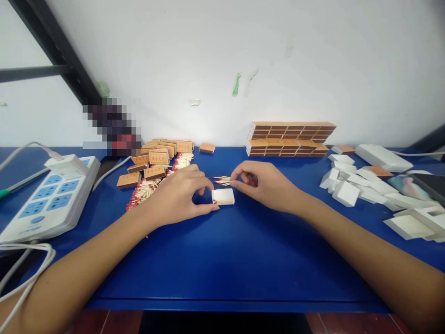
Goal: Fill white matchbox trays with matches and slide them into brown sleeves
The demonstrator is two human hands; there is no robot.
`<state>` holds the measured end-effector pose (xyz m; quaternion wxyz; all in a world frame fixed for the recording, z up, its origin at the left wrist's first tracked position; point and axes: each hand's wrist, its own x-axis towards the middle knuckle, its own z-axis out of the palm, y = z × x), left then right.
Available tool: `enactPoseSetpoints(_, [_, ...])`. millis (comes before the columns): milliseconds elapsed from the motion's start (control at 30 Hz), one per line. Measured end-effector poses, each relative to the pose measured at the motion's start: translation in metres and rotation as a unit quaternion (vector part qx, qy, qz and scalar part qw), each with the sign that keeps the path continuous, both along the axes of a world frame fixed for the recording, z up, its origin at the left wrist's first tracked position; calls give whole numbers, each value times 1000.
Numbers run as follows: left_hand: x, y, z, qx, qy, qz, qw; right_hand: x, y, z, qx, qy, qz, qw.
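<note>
My left hand point(184, 192) is closed with thumb and fingertips at the left end of a small white matchbox tray point(224, 195) on the table. Some matches with red heads show at the tray's front edge. Just behind the tray, my right hand point(260, 183) pinches the pale ends of a small bunch of matches point(221, 181), their red heads pointing left. A loose pile of matches point(144, 192) lies left of my left hand, which partly hides it.
Orange matchboxes point(155, 158) crowd the back left. A stacked row of matchboxes point(290, 139) stands against the wall. White trays point(361, 181), a white adapter point(384, 157) and a dark phone point(429, 185) lie right. A power strip point(52, 199) with cables sits left on the blue table point(236, 264).
</note>
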<state>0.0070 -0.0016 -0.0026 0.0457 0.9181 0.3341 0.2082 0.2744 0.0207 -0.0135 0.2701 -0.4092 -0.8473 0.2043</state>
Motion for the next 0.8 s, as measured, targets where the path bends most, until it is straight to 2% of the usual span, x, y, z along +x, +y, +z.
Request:
enactPoseSetpoints(133, [0,0,0,-7,3,5,1000,9,15,-9,15,-50,4,999])
enactPoseSetpoints(267, [-1,0,1,-15,8,13,1000,10,17,-12,1,-76,-1,997])
enactPoseSetpoints(600, [-1,0,0,-14,10,23,1000,12,12,0,6,-77,-4,997])
enactPoseSetpoints(800, [0,-1,1,-6,8,22,1000,1,-6,7,-5,-63,26,998])
